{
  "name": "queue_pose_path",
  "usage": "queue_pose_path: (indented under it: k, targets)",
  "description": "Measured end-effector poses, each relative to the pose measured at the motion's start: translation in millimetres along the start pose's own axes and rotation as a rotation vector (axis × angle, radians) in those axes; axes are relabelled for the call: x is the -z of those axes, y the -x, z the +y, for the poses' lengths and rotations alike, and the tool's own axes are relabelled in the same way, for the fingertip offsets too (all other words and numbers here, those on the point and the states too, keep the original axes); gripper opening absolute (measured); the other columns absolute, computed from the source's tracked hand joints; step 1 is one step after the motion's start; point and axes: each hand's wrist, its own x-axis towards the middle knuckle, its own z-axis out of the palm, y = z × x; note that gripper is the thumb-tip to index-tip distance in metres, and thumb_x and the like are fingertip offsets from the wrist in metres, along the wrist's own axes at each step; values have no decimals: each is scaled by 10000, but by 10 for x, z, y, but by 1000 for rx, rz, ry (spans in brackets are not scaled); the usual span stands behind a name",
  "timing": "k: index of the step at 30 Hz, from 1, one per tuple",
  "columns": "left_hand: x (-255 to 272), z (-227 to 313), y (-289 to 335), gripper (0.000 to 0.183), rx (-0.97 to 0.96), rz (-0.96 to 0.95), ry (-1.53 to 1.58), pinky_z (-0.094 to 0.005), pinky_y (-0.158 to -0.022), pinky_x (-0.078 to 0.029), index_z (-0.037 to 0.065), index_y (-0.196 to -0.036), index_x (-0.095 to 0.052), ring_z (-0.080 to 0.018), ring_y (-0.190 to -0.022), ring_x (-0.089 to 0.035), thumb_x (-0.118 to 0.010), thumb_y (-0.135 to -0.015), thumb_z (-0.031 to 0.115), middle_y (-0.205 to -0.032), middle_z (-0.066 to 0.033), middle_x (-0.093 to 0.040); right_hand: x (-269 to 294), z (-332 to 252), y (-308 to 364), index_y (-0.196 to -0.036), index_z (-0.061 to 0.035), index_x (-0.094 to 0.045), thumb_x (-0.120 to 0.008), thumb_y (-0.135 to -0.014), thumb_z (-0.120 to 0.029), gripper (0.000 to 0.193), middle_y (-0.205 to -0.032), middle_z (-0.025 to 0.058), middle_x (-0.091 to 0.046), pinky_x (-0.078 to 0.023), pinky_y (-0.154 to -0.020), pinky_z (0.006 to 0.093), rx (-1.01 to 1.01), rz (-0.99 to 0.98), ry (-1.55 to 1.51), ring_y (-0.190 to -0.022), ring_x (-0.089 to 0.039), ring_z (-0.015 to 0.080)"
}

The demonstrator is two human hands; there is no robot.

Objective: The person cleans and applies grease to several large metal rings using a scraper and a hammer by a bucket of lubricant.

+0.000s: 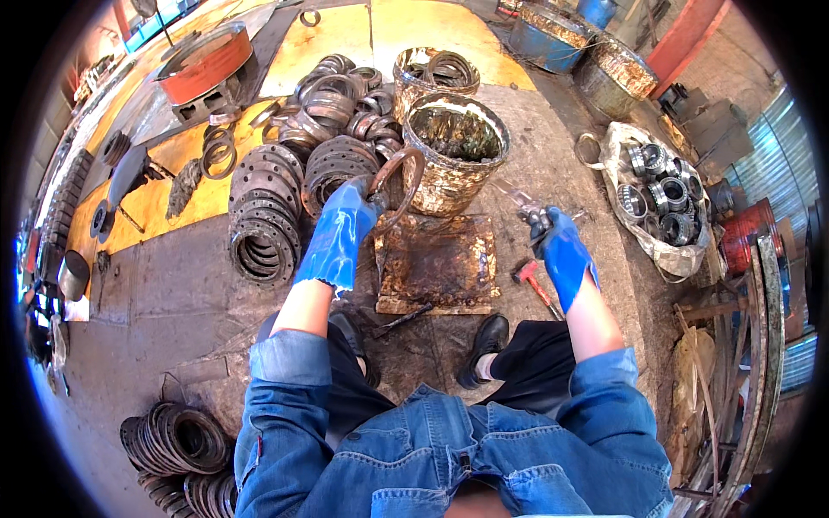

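Note:
My left hand (350,220), in a blue rubber glove, is closed on the edge of a brown metal ring (416,177). The ring stands tilted above a greasy square board (436,268) on the floor. Gloved the same way, my right hand (561,246) grips a dirty scraper (518,195) with a flat, pale blade pointing up and left. Just beyond the board stands a grease-smeared bucket (445,186), dark inside. Left of my left hand lie stacks of flanged rings with bolt holes (263,207). A red-headed hammer (535,287) rests below my right hand.
Behind the bucket stands another bucket (414,91) with rings in it, beside a heap of metal rings (328,108). At right, a white sack (635,142) carries several roller bearings. More rings (177,440) are stacked at lower left. A brush-like tool (406,319) lies between my feet.

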Motion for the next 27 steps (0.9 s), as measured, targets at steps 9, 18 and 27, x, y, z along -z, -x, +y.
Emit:
queue_pose_path:
  k: [9, 18, 27]
  targets:
    - [-210, 130, 15, 386, -16, -145, 180, -389, -861, -494, 47, -1169, -636, -342, -996, -645, -698, -822, 203, -1064, -209, -669, -477, 578, 1201, -845, -89, -571, -570, -930, -273, 203, -633, 84, -583, -409, -356, 270, -274, -295, 59, -428, -496, 167]
    - [-179, 180, -24, 303, -102, 46, 264, -326, -818, -500, 1, -1073, -646, -215, -898, -651, -708, -795, 105, -964, -138, -697, -904, 568, 812, -783, -134, -565, -594, -912, -273, 191, -610, 23, -582, -425, -370, 281, -285, -365, -121, -474, -556, 159]
    - [-433, -28, 28, 154, 93, -198, 580, -295, -654, -502, 0, -1001, -651, -142, -739, -607, -619, -871, 76, -859, -42, -686, -2443, -224, 24, -730, -118, -479, -507, -936, -244, 242, -565, 19, -514, -429, -376, 298, -60, -499, -47, -438, -500, 138]
